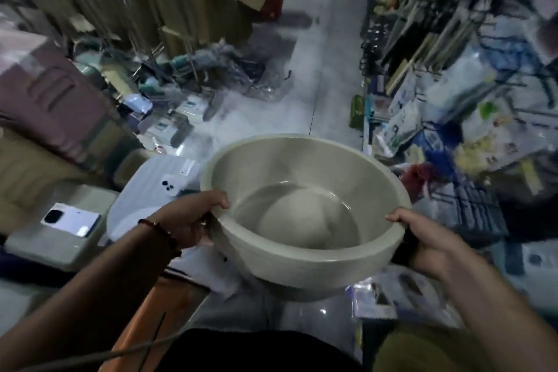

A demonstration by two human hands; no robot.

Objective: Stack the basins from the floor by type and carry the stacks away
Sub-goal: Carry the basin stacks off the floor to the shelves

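head view: a stack of beige basins (305,217) is held up in the air above the grey tiled floor (326,76), gripped at its rim by the left hand (187,220) on the near left side, thumb hooked over the edge and fingers curled underneath, and by the right hand (428,239) on the near right side in the same manner. a red bead bracelet (160,231) is worn on the left wrist, two phones are seen lying at the left, one on a white lid (142,199) and one on a grey box (57,239), and blurred packaged goods are piled on shelves (453,94) at the right.
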